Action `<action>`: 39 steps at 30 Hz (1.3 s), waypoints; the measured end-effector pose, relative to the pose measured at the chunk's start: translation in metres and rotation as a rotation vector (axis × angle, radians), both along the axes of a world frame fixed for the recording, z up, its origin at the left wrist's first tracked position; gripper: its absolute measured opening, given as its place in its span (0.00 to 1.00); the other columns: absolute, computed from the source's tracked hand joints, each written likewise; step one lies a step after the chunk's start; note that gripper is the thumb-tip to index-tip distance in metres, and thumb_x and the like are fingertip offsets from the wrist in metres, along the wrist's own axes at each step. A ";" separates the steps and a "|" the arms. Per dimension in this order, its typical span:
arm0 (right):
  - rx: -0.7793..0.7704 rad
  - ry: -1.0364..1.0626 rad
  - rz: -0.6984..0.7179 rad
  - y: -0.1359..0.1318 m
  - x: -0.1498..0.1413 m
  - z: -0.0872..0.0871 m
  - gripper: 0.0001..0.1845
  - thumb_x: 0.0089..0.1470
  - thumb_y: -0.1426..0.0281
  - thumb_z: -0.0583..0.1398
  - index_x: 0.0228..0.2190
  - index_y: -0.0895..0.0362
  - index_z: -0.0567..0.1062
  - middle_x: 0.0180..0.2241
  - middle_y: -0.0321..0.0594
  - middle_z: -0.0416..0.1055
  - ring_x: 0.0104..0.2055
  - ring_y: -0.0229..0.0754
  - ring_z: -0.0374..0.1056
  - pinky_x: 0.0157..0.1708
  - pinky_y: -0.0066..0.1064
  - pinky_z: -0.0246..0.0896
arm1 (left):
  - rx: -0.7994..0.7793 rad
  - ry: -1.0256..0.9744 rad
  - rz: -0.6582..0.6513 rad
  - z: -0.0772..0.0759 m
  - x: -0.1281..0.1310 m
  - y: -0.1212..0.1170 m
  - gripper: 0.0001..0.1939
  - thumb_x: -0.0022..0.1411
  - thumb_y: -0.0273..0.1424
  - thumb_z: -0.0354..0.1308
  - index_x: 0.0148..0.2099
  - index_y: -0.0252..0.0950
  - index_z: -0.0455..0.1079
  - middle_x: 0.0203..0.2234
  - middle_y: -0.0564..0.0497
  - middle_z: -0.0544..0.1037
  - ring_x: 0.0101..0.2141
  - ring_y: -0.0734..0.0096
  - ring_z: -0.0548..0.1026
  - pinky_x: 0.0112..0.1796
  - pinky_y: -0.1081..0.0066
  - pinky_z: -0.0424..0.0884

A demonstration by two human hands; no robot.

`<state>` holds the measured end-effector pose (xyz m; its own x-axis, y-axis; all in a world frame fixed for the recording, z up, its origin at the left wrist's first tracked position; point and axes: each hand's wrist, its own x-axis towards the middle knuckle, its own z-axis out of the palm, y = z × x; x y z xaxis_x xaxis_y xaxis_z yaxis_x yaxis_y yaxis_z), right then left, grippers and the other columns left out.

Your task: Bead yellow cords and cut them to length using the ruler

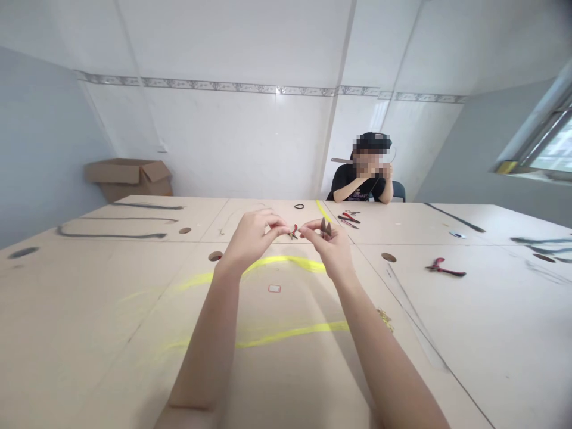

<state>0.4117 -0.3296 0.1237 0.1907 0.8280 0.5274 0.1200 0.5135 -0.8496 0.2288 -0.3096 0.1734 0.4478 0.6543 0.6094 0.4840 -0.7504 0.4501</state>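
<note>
Left hand (pixel 252 235) pinches a tiny, light red-tipped piece (pixel 293 232); right hand (pixel 328 244), at its 3 o'clock, grips small dark cutters (pixel 326 226). Fiddly; hold by fingertips.

- The 2 hands, left hand (pixel 252 235) and right hand (pixel 328 241), meet above the middle of the table (pixel 89 310), fingertips near each other.
- A small piece (pixel 294 232) sits between them; pliers (pixel 326 227) stand up from the right hand.
- A square tag (pixel 274 288) lies on the table just before the hands.
- A ring (pixel 299 206) lies behind them, near the far edge.
- More pliers (pixel 348 219) lie behind and right of the right hand.
- Another pair (pixel 444 267) lies well apart to the right.
- Cables (pixel 111 235) lie toward the far left corner.
- A box (pixel 129 177) stands behind that corner.
- A person (pixel 364 179) sits behind the far edge.
</note>
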 end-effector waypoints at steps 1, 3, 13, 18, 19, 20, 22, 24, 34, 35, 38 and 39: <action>0.014 -0.012 0.009 0.000 0.000 0.000 0.13 0.50 0.59 0.68 0.27 0.57 0.79 0.25 0.36 0.71 0.22 0.32 0.52 0.24 0.29 0.47 | -0.004 0.006 -0.006 0.000 0.000 0.000 0.09 0.66 0.30 0.61 0.32 0.39 0.78 0.30 0.54 0.79 0.35 0.71 0.74 0.38 0.69 0.65; 0.047 -0.046 0.034 0.000 0.000 0.000 0.13 0.50 0.59 0.68 0.27 0.57 0.79 0.25 0.35 0.70 0.22 0.32 0.50 0.23 0.29 0.45 | -0.022 0.019 -0.032 0.000 0.001 0.000 0.10 0.67 0.30 0.59 0.32 0.39 0.78 0.30 0.54 0.78 0.35 0.71 0.74 0.38 0.69 0.65; 0.162 -0.240 -0.006 -0.004 -0.002 0.001 0.06 0.55 0.66 0.67 0.27 0.51 0.79 0.29 0.38 0.72 0.26 0.37 0.55 0.27 0.33 0.48 | -0.058 0.095 -0.040 -0.002 0.003 0.002 0.12 0.67 0.28 0.54 0.30 0.38 0.73 0.29 0.53 0.76 0.34 0.69 0.72 0.36 0.68 0.64; 0.203 -0.332 -0.059 -0.003 -0.003 0.000 0.07 0.53 0.71 0.66 0.26 0.48 0.77 0.29 0.38 0.71 0.28 0.43 0.58 0.31 0.36 0.50 | -0.004 0.180 0.047 -0.002 0.009 0.001 0.13 0.66 0.28 0.55 0.28 0.39 0.73 0.27 0.52 0.75 0.31 0.65 0.71 0.35 0.67 0.62; 0.191 -0.319 -0.061 -0.002 -0.003 -0.001 0.07 0.53 0.70 0.67 0.25 0.48 0.77 0.28 0.38 0.71 0.28 0.43 0.57 0.31 0.36 0.50 | 0.002 0.185 0.060 -0.002 0.009 0.000 0.13 0.67 0.29 0.54 0.29 0.40 0.73 0.27 0.51 0.75 0.31 0.64 0.71 0.36 0.66 0.63; 0.172 -0.291 -0.063 -0.002 -0.004 -0.001 0.06 0.53 0.69 0.67 0.25 0.48 0.77 0.28 0.38 0.71 0.27 0.42 0.57 0.31 0.36 0.50 | 0.002 0.186 0.066 -0.002 0.010 0.000 0.14 0.68 0.31 0.53 0.30 0.40 0.74 0.29 0.51 0.76 0.33 0.62 0.72 0.38 0.66 0.64; 0.124 -0.200 -0.067 -0.002 -0.004 -0.001 0.06 0.52 0.67 0.68 0.25 0.50 0.77 0.28 0.38 0.71 0.26 0.40 0.55 0.29 0.35 0.49 | -0.074 0.143 0.015 -0.003 0.011 -0.001 0.16 0.71 0.35 0.50 0.35 0.42 0.76 0.35 0.50 0.79 0.39 0.59 0.75 0.43 0.65 0.67; 0.078 -0.086 -0.077 -0.001 -0.003 0.000 0.06 0.52 0.67 0.68 0.26 0.52 0.77 0.28 0.38 0.71 0.25 0.38 0.54 0.29 0.35 0.49 | -0.292 0.039 -0.134 -0.004 0.013 -0.002 0.18 0.73 0.39 0.46 0.41 0.42 0.77 0.41 0.50 0.81 0.46 0.60 0.76 0.49 0.65 0.69; 0.005 0.406 -0.042 -0.006 0.047 0.011 0.13 0.46 0.63 0.69 0.29 0.52 0.70 0.19 0.28 0.56 0.16 0.30 0.39 0.21 0.30 0.30 | -0.632 -0.025 -0.280 0.019 -0.018 -0.011 0.12 0.69 0.37 0.53 0.36 0.39 0.74 0.22 0.54 0.64 0.26 0.73 0.62 0.33 0.71 0.67; 0.002 0.429 -0.046 -0.010 0.055 0.012 0.13 0.45 0.64 0.68 0.29 0.52 0.69 0.20 0.28 0.56 0.16 0.29 0.38 0.21 0.31 0.29 | -0.638 -0.021 -0.254 0.024 -0.027 -0.014 0.13 0.69 0.38 0.53 0.36 0.39 0.74 0.21 0.54 0.61 0.25 0.73 0.60 0.32 0.71 0.66; -0.037 0.459 -0.065 -0.025 0.078 0.009 0.14 0.43 0.66 0.68 0.27 0.52 0.67 0.22 0.29 0.59 0.16 0.28 0.38 0.21 0.33 0.27 | -0.679 0.022 -0.187 0.035 -0.055 -0.027 0.17 0.68 0.46 0.54 0.38 0.40 0.74 0.20 0.56 0.53 0.23 0.74 0.53 0.28 0.70 0.61; -0.059 0.457 -0.074 -0.030 0.086 0.004 0.14 0.43 0.66 0.68 0.27 0.52 0.67 0.22 0.29 0.58 0.16 0.28 0.38 0.21 0.34 0.28 | -0.699 0.044 -0.171 0.037 -0.065 -0.031 0.19 0.67 0.49 0.54 0.37 0.40 0.75 0.19 0.57 0.52 0.22 0.74 0.52 0.28 0.70 0.61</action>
